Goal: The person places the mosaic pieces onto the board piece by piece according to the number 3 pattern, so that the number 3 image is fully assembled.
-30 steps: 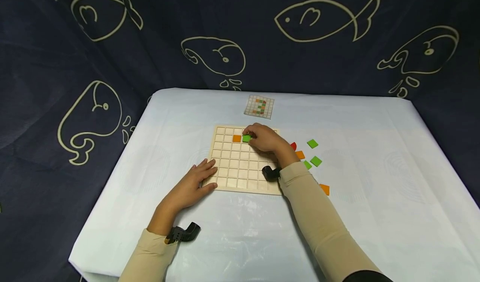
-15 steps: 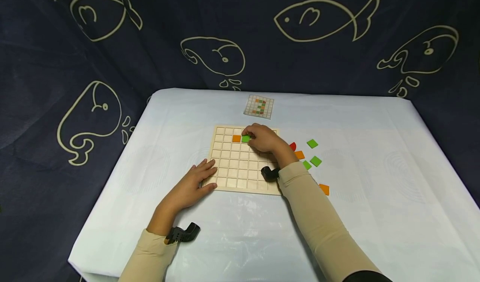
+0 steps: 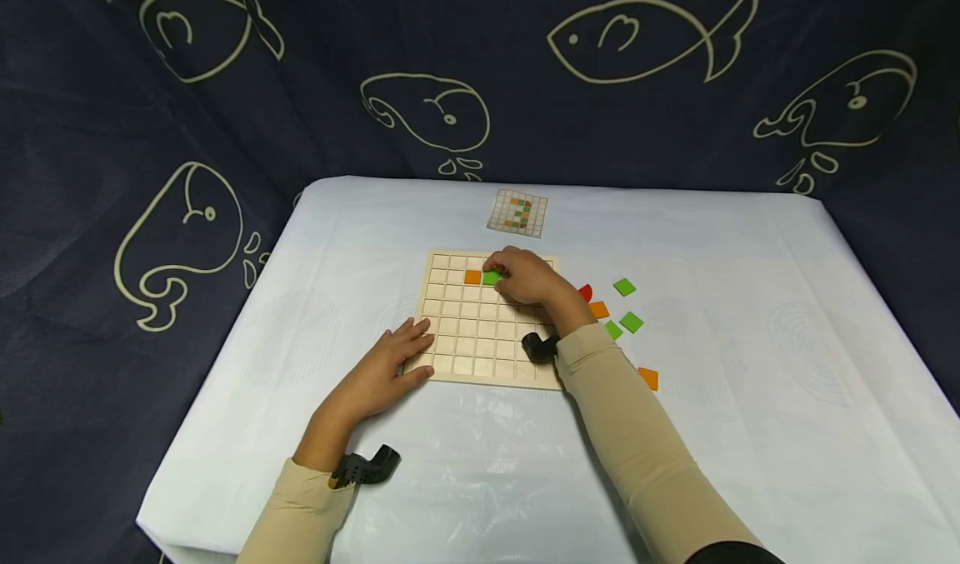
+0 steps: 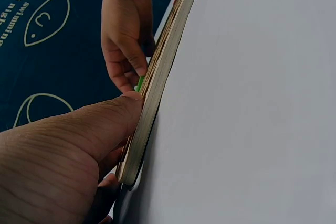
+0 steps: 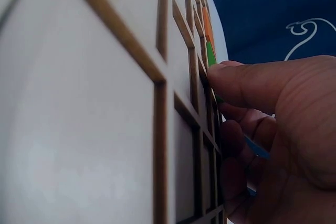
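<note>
A wooden grid board [image 3: 466,328] lies on the white-covered table. My right hand [image 3: 528,277] reaches over its far rows and pinches a green square tile [image 3: 491,278] between thumb and fingers. That tile sits at a cell right beside an orange square tile [image 3: 472,277] on the board. In the right wrist view the thumb lies over part of the green tile [image 5: 210,53], with the orange tile [image 5: 206,24] beyond it. My left hand [image 3: 382,372] rests with spread fingers at the board's near left corner. The left wrist view shows its thumb on the board's edge [image 4: 157,87].
A small printed card [image 3: 517,212] with a coloured tile pattern lies behind the board. Right of the board are loose green tiles [image 3: 632,322], orange tiles [image 3: 648,378] and a red rounded piece [image 3: 586,292], partly behind the right forearm. A dark fish-patterned cloth [image 3: 525,131] hangs behind.
Almost nothing differs. The right hand keeps its pinch on the green tile in the same cell, and the left hand stays at the board's corner.
</note>
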Demonstrator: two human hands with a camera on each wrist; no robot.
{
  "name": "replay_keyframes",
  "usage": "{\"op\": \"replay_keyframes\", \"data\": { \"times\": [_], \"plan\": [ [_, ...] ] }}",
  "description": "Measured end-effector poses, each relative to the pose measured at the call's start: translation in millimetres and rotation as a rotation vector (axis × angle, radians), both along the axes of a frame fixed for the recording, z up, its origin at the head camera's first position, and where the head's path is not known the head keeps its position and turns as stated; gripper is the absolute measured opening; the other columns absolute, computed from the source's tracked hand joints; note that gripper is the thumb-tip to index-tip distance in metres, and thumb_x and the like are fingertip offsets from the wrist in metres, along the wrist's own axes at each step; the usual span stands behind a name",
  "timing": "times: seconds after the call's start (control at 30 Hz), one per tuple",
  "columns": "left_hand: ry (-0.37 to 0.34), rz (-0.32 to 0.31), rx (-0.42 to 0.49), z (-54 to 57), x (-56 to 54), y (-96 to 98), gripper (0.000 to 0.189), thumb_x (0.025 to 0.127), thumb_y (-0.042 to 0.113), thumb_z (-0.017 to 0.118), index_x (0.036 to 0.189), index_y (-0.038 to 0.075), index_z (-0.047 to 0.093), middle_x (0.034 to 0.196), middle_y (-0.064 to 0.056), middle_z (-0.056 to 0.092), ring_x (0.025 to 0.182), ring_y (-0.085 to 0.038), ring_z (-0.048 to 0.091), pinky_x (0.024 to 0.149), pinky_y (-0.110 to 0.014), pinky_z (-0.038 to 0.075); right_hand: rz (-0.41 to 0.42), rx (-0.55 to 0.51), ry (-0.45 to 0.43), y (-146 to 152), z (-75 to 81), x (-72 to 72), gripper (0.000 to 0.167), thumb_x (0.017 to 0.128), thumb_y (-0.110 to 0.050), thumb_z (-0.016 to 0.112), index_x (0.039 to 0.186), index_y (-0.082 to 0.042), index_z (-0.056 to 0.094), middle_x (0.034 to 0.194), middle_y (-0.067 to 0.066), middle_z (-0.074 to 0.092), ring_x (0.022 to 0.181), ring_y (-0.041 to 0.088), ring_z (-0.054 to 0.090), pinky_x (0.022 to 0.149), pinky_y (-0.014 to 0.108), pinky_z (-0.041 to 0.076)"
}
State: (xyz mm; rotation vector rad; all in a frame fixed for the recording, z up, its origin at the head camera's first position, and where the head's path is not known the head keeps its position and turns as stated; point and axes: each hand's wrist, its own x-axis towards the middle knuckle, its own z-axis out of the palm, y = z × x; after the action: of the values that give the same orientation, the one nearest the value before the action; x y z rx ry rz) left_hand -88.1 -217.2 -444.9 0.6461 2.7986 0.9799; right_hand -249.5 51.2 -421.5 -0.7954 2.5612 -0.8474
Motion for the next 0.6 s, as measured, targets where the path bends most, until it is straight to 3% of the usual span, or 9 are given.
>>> {"op": "replay_keyframes", "data": {
  "times": [0.6],
  "plan": [
    [0.007,-0.008,-0.008,0.4,-0.7,-0.6,0.054,0.097,0.026,0.066,0.142,-0.001,0.053,0.156,-0.011,0.036,0.147,-0.032,0.025,0.117,-0.06,0.015,-0.001,-0.022,-0.008,1.2,0.0,1.1,0.033,0.097,-0.006,0.06,0.129,-0.009,0.062,0.116,0.008,0.055,0.103,0.025,0.049,0.093,0.04,0.043]
  ]
}}
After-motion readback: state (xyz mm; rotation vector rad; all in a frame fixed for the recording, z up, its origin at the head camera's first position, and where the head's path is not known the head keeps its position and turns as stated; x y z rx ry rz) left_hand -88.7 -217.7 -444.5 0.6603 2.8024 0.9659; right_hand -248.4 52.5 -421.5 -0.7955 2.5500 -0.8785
